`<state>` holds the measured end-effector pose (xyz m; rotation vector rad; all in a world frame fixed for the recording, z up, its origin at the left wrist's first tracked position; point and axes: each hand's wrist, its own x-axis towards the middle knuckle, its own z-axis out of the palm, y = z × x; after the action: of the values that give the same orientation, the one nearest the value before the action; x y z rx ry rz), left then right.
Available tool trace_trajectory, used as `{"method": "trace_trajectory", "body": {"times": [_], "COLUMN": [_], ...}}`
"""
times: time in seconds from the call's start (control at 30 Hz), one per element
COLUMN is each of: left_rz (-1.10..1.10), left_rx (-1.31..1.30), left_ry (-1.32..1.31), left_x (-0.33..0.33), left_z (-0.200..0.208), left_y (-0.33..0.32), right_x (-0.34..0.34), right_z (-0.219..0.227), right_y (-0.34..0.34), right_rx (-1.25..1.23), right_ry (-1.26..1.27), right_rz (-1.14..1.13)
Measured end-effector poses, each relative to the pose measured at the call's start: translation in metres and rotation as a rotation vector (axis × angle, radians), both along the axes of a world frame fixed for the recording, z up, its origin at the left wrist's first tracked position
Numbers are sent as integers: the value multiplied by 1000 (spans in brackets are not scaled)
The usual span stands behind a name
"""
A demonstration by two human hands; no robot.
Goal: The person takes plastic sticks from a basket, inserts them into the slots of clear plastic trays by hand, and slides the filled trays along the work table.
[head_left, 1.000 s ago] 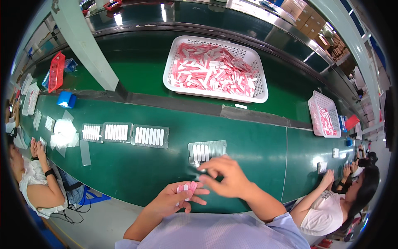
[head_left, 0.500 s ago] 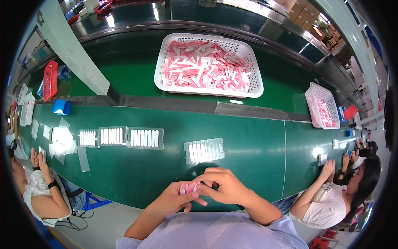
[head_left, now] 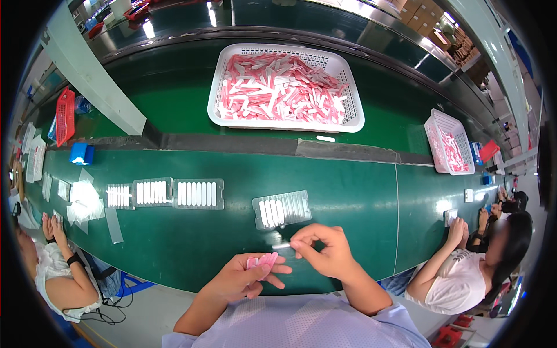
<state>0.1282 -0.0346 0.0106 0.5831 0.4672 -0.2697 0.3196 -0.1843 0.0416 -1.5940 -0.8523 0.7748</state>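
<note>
My left hand [head_left: 237, 279] is closed around several small pink-and-white strips [head_left: 262, 262], held between thumb and fingers near the table's front edge. Just to the right, my right hand [head_left: 326, 253] pinches one slim white strip [head_left: 281, 246] by its end, apart from the left hand. Beyond the hands lies a clear plastic tray [head_left: 297, 209], slightly tilted to my view. White strips lie side by side in its left part, while the slots at its right show bare plastic.
Three trays filled with white strips [head_left: 199, 194] lie in a row to the left. A big white basket [head_left: 213, 113] of pink-and-white strips stands behind the black ledge [head_left: 226, 143]. One strip [head_left: 325, 138] lies beside that ledge. Co-workers sit at both sides; a smaller basket [head_left: 434, 142] stands right.
My right hand has drawn away from the left and moved a little right, now with a white strip between its fingertips. The left hand still holds the pink-and-white strips.
</note>
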Motion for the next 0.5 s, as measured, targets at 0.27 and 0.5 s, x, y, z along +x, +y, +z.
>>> {"method": "trace_trajectory", "body": {"times": [0.27,0.5], "left_rz": [-62,-50], "left_rx": [41,72], "left_ry": [-32,51], "left_x": [3,-2], "left_z": [7,4], "left_y": [-1,-4], "right_x": [13,-6], "right_z": [16,14], "right_y": [-3,11], "right_rx": [-66,-65], "right_ry": [-150,-389], "right_rz": [356,357]}}
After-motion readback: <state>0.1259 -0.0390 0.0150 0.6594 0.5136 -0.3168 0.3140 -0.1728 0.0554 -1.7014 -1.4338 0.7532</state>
